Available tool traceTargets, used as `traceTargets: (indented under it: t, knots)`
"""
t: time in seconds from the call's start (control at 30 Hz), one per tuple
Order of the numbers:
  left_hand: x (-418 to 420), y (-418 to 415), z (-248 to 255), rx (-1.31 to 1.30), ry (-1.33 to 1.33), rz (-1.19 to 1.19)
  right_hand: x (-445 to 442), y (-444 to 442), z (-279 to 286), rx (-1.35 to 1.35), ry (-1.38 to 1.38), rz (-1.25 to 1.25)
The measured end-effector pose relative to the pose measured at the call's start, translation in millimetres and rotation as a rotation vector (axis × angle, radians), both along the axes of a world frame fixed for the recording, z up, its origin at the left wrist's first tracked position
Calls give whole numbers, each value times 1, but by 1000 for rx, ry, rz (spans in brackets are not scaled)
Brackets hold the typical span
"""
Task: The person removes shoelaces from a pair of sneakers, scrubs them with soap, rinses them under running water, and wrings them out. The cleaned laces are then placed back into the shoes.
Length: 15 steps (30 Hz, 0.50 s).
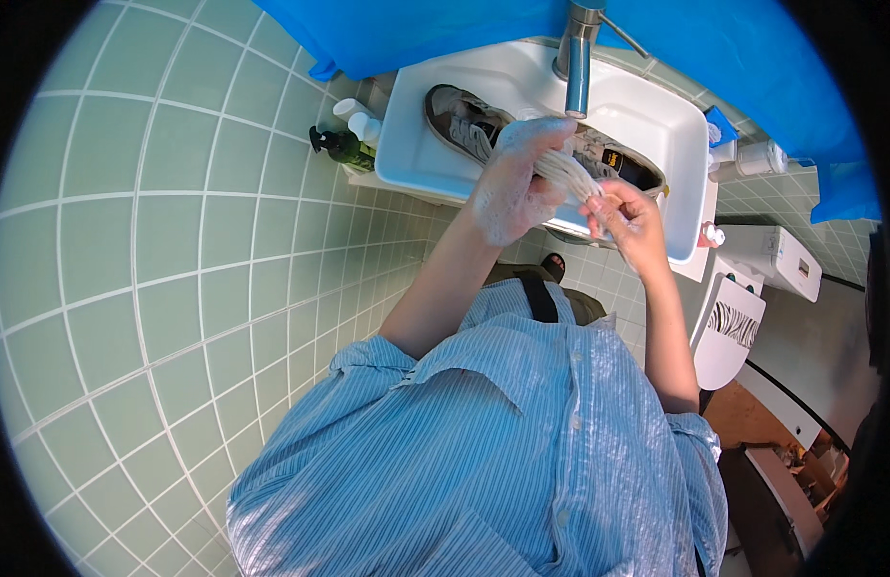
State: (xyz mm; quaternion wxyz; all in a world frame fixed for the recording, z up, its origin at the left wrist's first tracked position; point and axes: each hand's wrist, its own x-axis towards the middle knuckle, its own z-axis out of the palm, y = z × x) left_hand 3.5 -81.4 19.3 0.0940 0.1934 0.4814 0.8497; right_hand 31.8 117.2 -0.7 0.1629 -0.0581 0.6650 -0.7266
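Soap foam coats my left hand [521,180], which grips one end of a bundle of whitish laces [569,173] above the washbasin. At the other end, the fingers of my right hand [627,220] pinch the same bundle. Below my hands, a grey and brown sneaker [459,122] lies in the left half of the white basin [409,162]. Another sneaker [643,169] with a dark insole bearing writing lies to the right, partly hidden by my hands and the laces. The metal faucet [578,68] points down just beyond my left fingertips.
A green pump bottle [344,148] and white containers [363,126] stand left of the basin. On its right are a small pink bottle [709,234] and a clear cup [761,157]. Blue plastic sheeting [445,32] hangs behind. A toilet [730,324] stands at right, a tiled wall [163,216] at left.
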Motion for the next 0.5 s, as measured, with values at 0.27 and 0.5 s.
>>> traceTargets:
  t: [0.27, 0.5]
  knots:
    - [-1, -13, 4, 400, -430, -304, -2, 12, -33, -297, -115, -145]
    - [-1, -27, 15, 248, -523, -260, -3, 1, -11, -895, -293, -358]
